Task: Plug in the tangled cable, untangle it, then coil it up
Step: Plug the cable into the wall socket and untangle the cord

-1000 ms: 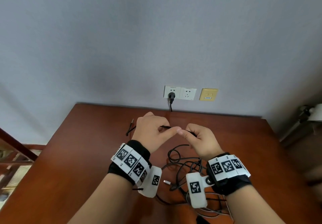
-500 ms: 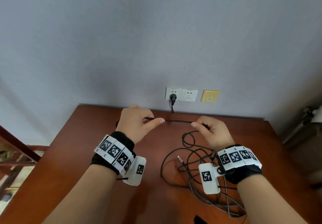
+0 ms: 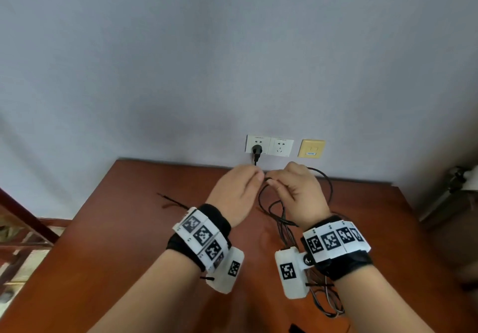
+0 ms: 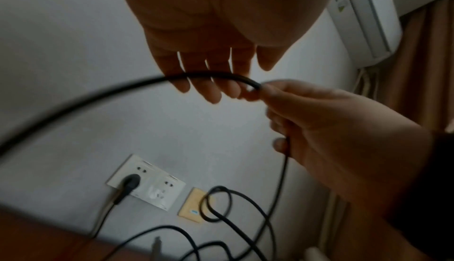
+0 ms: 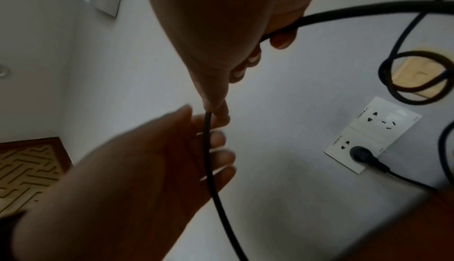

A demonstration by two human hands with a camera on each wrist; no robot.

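A black cable (image 3: 330, 186) is plugged by its plug (image 3: 256, 149) into the left wall socket. Its tangled loops hang and lie on the table under my right hand (image 3: 297, 190). Both hands meet just below the socket. My right hand (image 5: 221, 22) pinches the cable (image 5: 213, 177) between thumb and forefinger, and a second stretch leaves its curled fingers. My left hand (image 4: 221, 32) has straight fingers (image 4: 211, 90), and the cable (image 4: 98, 98) lies across them. The plug (image 4: 131, 182) shows below.
The brown wooden table (image 3: 129, 229) stands against the grey wall. A second white socket (image 3: 280, 147) and a yellow plate (image 3: 311, 148) sit right of the plug. A thin black stretch (image 3: 169, 200) lies left of my left wrist. Wooden rails (image 3: 25, 216) stand at left.
The hands were apart with a stretch of cable between them; now they have come together below the socket. The left hand's pinch has given way to straight fingers under the cable.
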